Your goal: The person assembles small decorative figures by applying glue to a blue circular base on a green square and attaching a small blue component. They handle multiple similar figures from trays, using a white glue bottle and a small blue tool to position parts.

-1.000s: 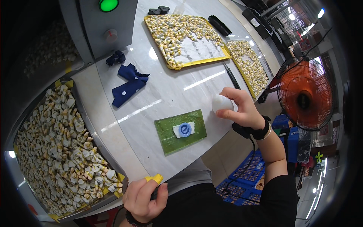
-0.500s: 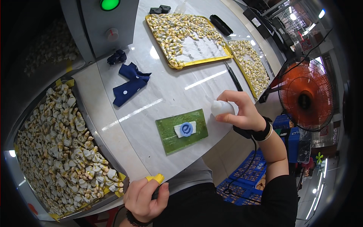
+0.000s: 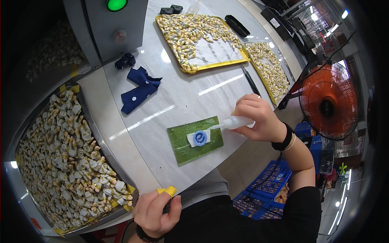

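Note:
My right hand (image 3: 259, 118) is closed around a small white squeeze bottle (image 3: 235, 122). The bottle lies tilted over, and its thin nozzle points left at a round blue piece (image 3: 200, 138) with a dark curved mark. That piece rests on a small white pad on a green rectangular plate (image 3: 184, 153), which lies on the table. At the table's near edge my left hand (image 3: 156, 212) is closed, with a yellow cover (image 3: 167, 190) on a fingertip. Something dark shows between its fingers and thumb; what it is I cannot make out.
A tray of small white-and-yellow pieces (image 3: 60, 162) stands at left. Two yellow-edged trays (image 3: 214, 65) (image 3: 269, 73) sit at the back. Dark blue cloth (image 3: 139, 91), a black pen-like tool (image 3: 251, 83) and a grey machine (image 3: 113, 28) are nearby. An orange fan (image 3: 327, 101) stands right.
My right hand has turned the bottle from facing me to lying sideways, bringing its nozzle left to the blue piece. The left hand looks unchanged.

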A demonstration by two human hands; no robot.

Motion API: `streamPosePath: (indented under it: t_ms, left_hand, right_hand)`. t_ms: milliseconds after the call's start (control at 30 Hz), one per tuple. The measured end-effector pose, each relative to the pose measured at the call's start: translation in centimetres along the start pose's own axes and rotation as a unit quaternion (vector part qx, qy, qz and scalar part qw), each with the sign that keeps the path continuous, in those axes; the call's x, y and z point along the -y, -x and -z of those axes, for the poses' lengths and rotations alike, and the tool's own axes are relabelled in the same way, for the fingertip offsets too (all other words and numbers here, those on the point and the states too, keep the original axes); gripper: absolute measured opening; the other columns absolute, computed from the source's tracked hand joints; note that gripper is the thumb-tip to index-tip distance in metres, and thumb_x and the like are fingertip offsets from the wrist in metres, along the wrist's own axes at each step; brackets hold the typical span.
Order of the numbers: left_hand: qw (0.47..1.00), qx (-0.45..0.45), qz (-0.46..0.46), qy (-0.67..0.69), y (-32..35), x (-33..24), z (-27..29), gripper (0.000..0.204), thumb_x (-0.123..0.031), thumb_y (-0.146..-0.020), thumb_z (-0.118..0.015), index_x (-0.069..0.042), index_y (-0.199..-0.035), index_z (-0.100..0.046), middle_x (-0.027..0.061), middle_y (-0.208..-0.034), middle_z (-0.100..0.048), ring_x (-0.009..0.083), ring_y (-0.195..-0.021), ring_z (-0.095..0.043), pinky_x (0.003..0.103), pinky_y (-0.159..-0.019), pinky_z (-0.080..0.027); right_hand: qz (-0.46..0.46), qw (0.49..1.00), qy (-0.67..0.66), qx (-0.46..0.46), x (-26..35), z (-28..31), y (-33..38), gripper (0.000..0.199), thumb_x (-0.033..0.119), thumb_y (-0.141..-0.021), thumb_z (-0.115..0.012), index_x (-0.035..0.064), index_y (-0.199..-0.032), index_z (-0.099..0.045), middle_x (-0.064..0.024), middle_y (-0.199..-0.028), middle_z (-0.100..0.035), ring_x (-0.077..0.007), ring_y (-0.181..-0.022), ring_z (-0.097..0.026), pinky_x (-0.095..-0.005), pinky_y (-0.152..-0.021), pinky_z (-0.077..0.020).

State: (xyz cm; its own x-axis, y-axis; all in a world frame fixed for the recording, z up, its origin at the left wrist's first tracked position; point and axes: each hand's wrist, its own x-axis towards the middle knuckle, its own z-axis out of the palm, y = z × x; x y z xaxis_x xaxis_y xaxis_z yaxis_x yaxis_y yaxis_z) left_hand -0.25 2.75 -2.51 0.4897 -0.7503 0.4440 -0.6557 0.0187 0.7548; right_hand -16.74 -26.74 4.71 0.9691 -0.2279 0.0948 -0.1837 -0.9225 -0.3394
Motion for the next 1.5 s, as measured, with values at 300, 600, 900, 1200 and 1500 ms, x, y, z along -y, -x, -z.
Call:
streamPosePath:
  t_ms: [300,600,900,1200,1500]
  left_hand:
    - [1.0,0.005,0.004,0.0,0.0,-0.1,0.1,0.019,-0.012,-0.073,-0.08,-0.005,-0.085,-0.068,0.008,-0.078,-0.062,0.0235,-0.06,-0.061,0.031,-0.051,-0.05]
    - [1.0,0.003,-0.003,-0.003,0.0,0.0,0.0,0.019,-0.011,-0.072,-0.08,-0.005,-0.085,-0.068,0.0078,-0.078,-0.062,0.0233,-0.06,-0.061,0.031,-0.051,-0.05]
    - [1.0,0.006,0.004,-0.007,0.1,-0.1,0.0,0.017,-0.012,-0.072,-0.08,-0.006,-0.084,-0.069,0.0083,-0.077,-0.061,0.0247,-0.059,-0.061,0.032,-0.051,-0.049]
    - [1.0,0.007,0.005,0.0,0.0,-0.1,0.0,0.017,-0.012,-0.073,-0.08,-0.006,-0.084,-0.069,0.0083,-0.077,-0.061,0.0245,-0.059,-0.061,0.032,-0.051,-0.05]
    - [1.0,0.001,-0.002,0.01,0.0,0.0,0.0,0.019,-0.011,-0.072,-0.081,-0.005,-0.085,-0.069,0.0081,-0.077,-0.061,0.0235,-0.058,-0.061,0.031,-0.05,-0.049]
  right_hand:
    - [0.063,0.985,0.151,0.045,0.8,0.5,-0.6,0.033,0.016,-0.061,-0.078,0.009,-0.084,-0.056,-0.0033,-0.083,-0.059,-0.0231,-0.088,-0.06,-0.037,-0.081,-0.046]
    - [0.117,0.961,0.231,0.093,2.7,1.9,-2.1,0.021,0.017,-0.068,-0.07,0.0092,-0.079,-0.054,-0.0024,-0.075,-0.053,-0.0208,-0.078,-0.057,-0.0352,-0.081,-0.0466]
    - [0.215,0.92,0.305,0.122,5.4,3.2,-4.5,0.014,0.012,-0.064,-0.062,0.0073,-0.065,-0.049,-0.0021,-0.066,-0.045,-0.0168,-0.071,-0.051,-0.0322,-0.074,-0.0472]
    - [0.25,0.889,0.351,0.156,7.7,4.2,-5.7,0.01,0.012,-0.061,-0.064,0.0043,-0.064,-0.058,-0.0012,-0.069,-0.05,-0.0167,-0.076,-0.052,-0.0335,-0.078,-0.0493]
    - [0.274,0.875,0.378,0.126,8.8,4.3,-6.4,0.014,0.012,-0.062,-0.068,0.0003,-0.07,-0.065,-0.0021,-0.074,-0.047,-0.0169,-0.081,-0.052,-0.036,-0.071,-0.0515]
